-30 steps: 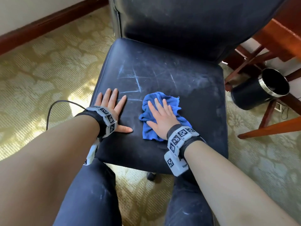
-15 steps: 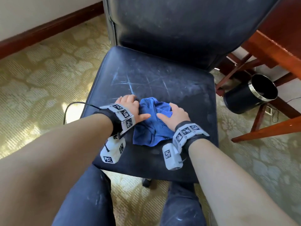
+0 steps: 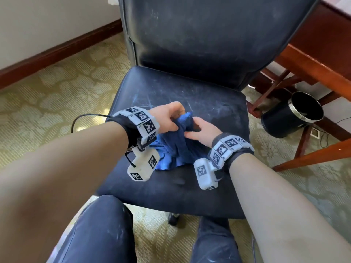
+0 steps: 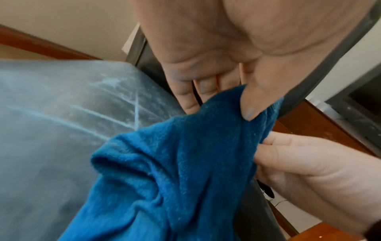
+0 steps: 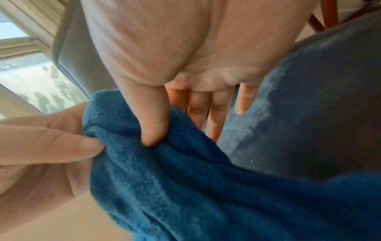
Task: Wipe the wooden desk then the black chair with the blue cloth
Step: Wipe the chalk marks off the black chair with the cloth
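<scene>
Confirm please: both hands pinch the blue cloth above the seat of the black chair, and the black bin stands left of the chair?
Not quite. Both hands, left hand and right hand, do pinch the blue cloth above the black chair seat, but the head view shows the black bin right of the chair.

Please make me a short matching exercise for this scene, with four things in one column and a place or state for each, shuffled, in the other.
Things:
1. cloth
2. chair
3. bin
4. cable

Places or states:
a. lies on the carpet left of the seat
b. tipped over on the floor under the desk
c. pinched by the left hand and the right hand
d. seat streaked with pale marks

Pairs: 1-c, 2-d, 3-b, 4-a
</scene>
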A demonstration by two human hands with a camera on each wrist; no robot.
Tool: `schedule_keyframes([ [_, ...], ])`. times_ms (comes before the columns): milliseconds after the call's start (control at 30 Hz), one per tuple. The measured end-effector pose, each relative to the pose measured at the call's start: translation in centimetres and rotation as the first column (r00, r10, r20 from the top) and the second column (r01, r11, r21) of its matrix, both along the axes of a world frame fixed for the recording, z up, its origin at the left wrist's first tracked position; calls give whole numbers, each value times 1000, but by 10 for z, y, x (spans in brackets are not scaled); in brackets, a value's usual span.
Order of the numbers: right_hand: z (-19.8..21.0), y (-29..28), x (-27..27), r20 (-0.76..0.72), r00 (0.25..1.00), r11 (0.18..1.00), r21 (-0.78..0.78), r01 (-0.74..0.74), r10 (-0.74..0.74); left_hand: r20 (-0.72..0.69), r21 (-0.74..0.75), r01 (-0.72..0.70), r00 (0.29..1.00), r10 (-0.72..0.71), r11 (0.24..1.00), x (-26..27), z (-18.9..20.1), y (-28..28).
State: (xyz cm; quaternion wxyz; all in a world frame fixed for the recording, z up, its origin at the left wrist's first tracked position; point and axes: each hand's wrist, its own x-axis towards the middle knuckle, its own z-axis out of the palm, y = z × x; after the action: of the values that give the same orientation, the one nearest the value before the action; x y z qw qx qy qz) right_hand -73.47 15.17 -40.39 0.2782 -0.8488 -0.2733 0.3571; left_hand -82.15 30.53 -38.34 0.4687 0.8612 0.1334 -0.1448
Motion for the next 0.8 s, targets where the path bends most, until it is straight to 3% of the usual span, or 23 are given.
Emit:
schedule_keyframes([
  [67, 17, -2, 0, 104, 994, 999, -36, -36, 39, 15, 76, 33, 999, -34, 997, -2, 16, 0],
  [133, 38, -7, 2, 227, 974, 1000, -27, -1, 7, 3, 241, 42, 999, -44, 970, -6, 28, 4],
  [200, 64, -13, -1, 333, 943, 1000, -4, -12, 13, -33, 430, 91, 996, -85, 898, -14, 40, 4],
  [267, 88, -16, -5, 431, 901, 998, -5, -55, 52, -36, 526, 115, 993, -113, 842, -20, 53, 3],
  [400, 129, -23, -14, 463, 886, 997, 74, -34, -5, 31, 612, 67, 994, -108, 788, -27, 94, -3],
  [533, 159, -33, -18, 503, 864, 997, 48, -67, 34, 45, 647, 39, 995, -89, 762, -37, 128, -6],
  [800, 167, -52, -26, 510, 846, 988, -62, -144, 155, 4, 644, 83, 994, -112, 761, -51, 116, -9],
])
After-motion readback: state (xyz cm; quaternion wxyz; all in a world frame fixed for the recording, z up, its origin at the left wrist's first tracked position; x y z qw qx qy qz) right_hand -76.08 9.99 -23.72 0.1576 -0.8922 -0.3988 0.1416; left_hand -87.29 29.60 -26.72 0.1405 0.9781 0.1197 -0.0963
